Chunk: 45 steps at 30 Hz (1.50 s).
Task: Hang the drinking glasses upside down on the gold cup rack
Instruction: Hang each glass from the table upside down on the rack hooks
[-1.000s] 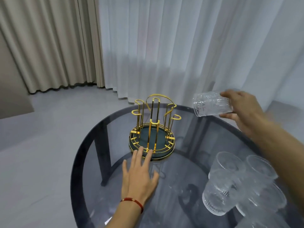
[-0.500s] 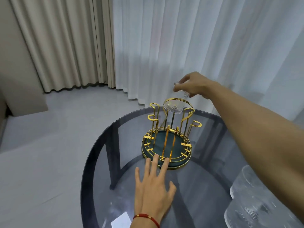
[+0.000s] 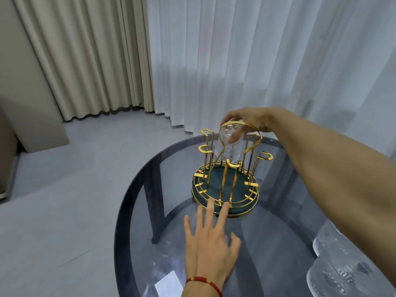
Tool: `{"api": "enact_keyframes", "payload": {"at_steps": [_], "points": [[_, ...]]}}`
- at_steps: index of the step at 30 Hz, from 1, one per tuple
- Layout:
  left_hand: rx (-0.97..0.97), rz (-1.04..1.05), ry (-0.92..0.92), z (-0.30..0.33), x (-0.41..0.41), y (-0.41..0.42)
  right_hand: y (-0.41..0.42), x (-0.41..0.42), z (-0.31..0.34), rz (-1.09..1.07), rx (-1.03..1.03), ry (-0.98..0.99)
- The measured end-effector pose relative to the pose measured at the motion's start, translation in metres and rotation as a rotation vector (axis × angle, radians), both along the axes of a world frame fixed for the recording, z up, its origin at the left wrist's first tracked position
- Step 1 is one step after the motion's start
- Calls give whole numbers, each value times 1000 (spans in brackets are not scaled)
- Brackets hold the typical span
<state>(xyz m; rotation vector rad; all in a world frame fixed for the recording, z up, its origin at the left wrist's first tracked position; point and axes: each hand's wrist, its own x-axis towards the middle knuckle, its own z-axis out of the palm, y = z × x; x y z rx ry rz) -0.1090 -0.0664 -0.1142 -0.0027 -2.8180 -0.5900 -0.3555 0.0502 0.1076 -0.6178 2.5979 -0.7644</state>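
On the round glass table (image 3: 137,211), the gold cup rack (image 3: 226,185) sits toward the far side, green tray base with upright gold prongs. Right hand (image 3: 248,121) reaches over the rack from the right, fingers curled down around the base end of a ribbed drinking glass (image 3: 228,144), gripping it. Glass is upside down, mouth facing down, at the far side of the rack behind the top gold loop; can't tell whether it's seated on a prong or just held over one. Left hand (image 3: 211,243) lies flat on the tabletop, fingers spread, gripping nothing, fingertips touching the near rim of the rack base. Red cord bracelet (image 3: 203,282) on the left wrist. More glasses (image 3: 342,271) clustered at the right edge of the table, well apart from the rack. White sheer curtain (image 3: 246,61) and beige curtain (image 3: 85,56) behind.
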Motion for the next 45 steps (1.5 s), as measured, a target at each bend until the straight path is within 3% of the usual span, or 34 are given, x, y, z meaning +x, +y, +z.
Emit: {"api": "enact_keyframes", "payload": {"at_steps": [7, 13, 18, 21, 25, 27, 29, 31, 33, 35, 39, 45], "points": [[-40, 2, -35, 1, 1, -1, 10, 5, -2, -42, -132, -56], [-65, 5, -49, 3, 1, -4, 49, 49, 4, -293, -279, 236], [-64, -18, -31, 14, 10, -1, 101, 158, 2, -348, -179, 544], [-55, -31, -35, 23, 21, 3, 138, 242, -12, -411, -255, 649], [47, -70, 19, 42, 46, 28, 178, 349, -54, -732, -509, 775], [140, -124, 119, 56, 59, 48, 185, 393, -86, -931, -521, 826], [231, -174, 198, 70, 74, 71, 192, 425, -115, -1075, -472, 727], [244, -232, 259, 82, 89, 93, 201, 440, -134, -1115, -425, 443], [211, -297, 309, 89, 104, 112, 209, 443, -142, -1059, -380, 220], [245, -340, 336, 91, 118, 130, 212, 441, -148, -957, -320, 119], [384, -404, 315, 85, 142, 150, 210, 436, -160, -864, -298, 103], [353, -418, 204, 80, 152, 149, 206, 437, -154, -815, -281, 145]]}}
